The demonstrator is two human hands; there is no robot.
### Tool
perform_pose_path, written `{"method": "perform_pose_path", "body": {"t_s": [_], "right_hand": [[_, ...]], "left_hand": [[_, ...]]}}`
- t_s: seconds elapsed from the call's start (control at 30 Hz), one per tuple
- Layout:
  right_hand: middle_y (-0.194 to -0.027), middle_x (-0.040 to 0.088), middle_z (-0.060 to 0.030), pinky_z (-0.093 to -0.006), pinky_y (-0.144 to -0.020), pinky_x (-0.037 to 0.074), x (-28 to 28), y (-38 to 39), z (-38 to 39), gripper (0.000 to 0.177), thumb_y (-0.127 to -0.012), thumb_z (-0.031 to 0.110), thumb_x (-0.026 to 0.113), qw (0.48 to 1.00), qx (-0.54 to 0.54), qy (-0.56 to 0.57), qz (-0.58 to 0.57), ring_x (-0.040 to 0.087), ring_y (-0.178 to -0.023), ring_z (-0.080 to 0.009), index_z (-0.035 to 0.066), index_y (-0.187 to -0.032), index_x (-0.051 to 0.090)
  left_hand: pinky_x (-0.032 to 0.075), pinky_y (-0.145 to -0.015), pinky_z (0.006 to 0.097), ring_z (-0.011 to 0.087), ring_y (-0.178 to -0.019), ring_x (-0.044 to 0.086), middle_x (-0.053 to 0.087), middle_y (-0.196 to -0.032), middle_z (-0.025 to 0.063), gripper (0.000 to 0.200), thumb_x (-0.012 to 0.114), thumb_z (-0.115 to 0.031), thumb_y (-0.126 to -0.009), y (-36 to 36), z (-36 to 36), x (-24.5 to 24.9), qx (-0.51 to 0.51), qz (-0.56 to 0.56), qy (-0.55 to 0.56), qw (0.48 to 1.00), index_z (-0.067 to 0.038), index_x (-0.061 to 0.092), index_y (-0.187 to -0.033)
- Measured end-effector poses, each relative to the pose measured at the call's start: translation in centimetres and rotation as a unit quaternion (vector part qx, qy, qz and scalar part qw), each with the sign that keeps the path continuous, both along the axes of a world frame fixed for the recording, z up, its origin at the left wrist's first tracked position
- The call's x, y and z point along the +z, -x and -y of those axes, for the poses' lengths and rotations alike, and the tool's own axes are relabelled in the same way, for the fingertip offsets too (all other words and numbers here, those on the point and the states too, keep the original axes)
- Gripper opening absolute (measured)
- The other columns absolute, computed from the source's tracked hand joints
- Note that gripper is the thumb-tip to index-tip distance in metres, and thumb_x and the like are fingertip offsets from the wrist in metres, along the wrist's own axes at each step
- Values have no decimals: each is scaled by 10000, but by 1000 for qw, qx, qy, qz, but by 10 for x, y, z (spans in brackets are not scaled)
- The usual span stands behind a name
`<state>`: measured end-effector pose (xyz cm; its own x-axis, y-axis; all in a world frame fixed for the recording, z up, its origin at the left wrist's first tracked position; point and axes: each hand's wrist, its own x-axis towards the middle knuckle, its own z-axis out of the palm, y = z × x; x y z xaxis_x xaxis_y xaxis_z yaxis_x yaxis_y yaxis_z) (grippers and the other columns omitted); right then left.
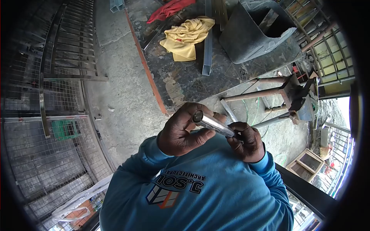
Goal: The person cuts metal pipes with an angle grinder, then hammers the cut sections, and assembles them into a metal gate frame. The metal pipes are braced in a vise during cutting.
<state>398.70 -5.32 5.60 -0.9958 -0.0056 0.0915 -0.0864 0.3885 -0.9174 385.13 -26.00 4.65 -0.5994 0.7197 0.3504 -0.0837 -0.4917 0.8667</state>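
A short, shiny metal tube [214,124] lies slantwise between my two hands, in front of my blue shirt. Its round, dark end faces up to the left. My left hand [175,133] is closed around that end, thumb below and fingers behind. At the lower right end, the bent fingers of my right hand [248,143] pinch the tube. Those fingertips cover that end, so I cannot see whether anything else is held there. Both hands are just off the near corner of a dark, worn worktable [179,86].
On the worktable are a yellow cloth [187,36], a red cloth [165,12], a square metal bar [207,57] and a cut-open black container [241,44]. To the right stands a rusty metal stand [266,93]. Metal grilles [73,50] and a green crate [64,130] are at left.
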Motion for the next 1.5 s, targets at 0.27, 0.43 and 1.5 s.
{"method": "perform_pose_path", "body": {"t_s": [0.27,0.43,1.5], "right_hand": [[-1103,655,-164,-357,-828,510,-51,-8,-13,313,-911,-16,651,997,24,63,-42,664,-944,-290,16,-1207,555],[-1181,634,-159,-366,-925,491,-65,-8,-8,441,-910,-122,555,991,24,102,-86,652,-1050,-298,70,-1305,511],[-1146,632,-154,-361,-937,503,-64,-11,-11,384,-854,-118,646,993,-1,88,-72,654,-1077,-285,36,-1191,546]], "left_hand": [[556,-869,384,303,-1044,682,676,-1109,244,418,781,-19,-813,0,-22,3,17,-222,8,975,0,560,-1166],[545,-796,372,274,-927,685,692,-1059,202,396,810,-105,-805,-6,-38,4,15,-299,13,954,-16,587,-1119],[534,-798,373,274,-953,665,672,-1098,199,413,779,-237,-854,-3,-43,-6,-18,-316,-4,949,-23,604,-1161]]}}
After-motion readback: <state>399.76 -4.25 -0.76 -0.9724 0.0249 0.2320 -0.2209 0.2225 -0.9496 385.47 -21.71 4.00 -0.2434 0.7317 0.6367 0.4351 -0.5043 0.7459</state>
